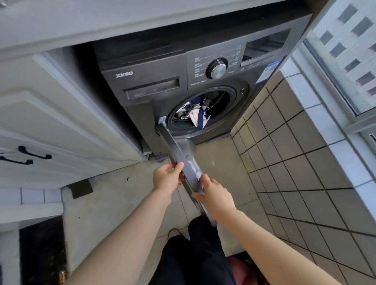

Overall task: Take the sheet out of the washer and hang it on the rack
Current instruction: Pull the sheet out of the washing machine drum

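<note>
Because the door point(179, 151) must stand clear of the drum point(219, 102), left grip point(167, 178) and right grip point(215, 194) both clasp its edge at lower centre; the sheet point(196, 114) lies bunched inside the washer point(155, 62), centre frame, untouched

Wears loose black trousers point(200, 260), creased over the knees. Shows both forearms bare to the lower edge of view, left hand point(167, 178) and right hand point(215, 194) bare too. Pale shoe point(173, 232) toe, blurred.
</note>
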A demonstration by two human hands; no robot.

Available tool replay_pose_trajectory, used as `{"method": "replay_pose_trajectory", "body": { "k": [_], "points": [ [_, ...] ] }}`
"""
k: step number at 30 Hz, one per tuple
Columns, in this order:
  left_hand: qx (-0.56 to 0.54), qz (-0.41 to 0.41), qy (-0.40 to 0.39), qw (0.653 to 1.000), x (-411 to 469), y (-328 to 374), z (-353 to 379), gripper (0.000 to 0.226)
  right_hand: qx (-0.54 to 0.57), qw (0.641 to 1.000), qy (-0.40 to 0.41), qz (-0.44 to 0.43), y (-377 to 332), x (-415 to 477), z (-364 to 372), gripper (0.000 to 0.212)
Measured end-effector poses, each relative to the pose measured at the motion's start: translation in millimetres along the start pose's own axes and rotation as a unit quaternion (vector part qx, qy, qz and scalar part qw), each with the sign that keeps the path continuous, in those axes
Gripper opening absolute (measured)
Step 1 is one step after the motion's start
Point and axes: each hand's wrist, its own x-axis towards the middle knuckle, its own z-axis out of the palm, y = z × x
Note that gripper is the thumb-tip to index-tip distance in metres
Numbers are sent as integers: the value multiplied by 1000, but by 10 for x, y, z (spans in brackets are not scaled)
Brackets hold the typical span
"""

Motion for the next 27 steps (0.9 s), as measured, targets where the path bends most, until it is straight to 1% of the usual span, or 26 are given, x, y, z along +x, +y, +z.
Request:
{"method": "replay_pose_trajectory", "body": {
  "k": [2,4,6,9,11,12,15,19,21,24,27],
  "points": [
    [31,25,18,999,-20,-30,-156,13,40,999,-25,2,-93,-11,107,40],
    [64,61,35,995,-24,-50,-296,11,72,996,-50,6,-183,25,204,46],
    [90,85,46,991,-12,-69,-421,12,101,992,-68,10,-273,93,305,65],
    [110,97,57,987,30,-98,-589,11,155,982,-100,35,-405,207,424,105],
    [124,107,66,984,61,-119,-687,11,175,975,-130,45,-480,280,489,121],
    [130,114,70,982,69,-132,-728,11,181,972,-143,42,-516,307,524,125],
    [153,142,81,975,69,-176,-822,11,196,967,-160,19,-643,335,644,121],
    [174,166,87,967,37,-239,-923,26,179,972,-151,-1,-781,351,761,116],
    [178,174,89,964,20,-253,-964,27,173,973,-152,-10,-815,368,767,113],
    [206,199,109,952,-2,-263,-994,32,162,974,-155,-22,-836,390,745,108],
    [226,210,121,943,-27,-257,-994,35,172,973,-149,-22,-782,403,706,103]
  ]
}}
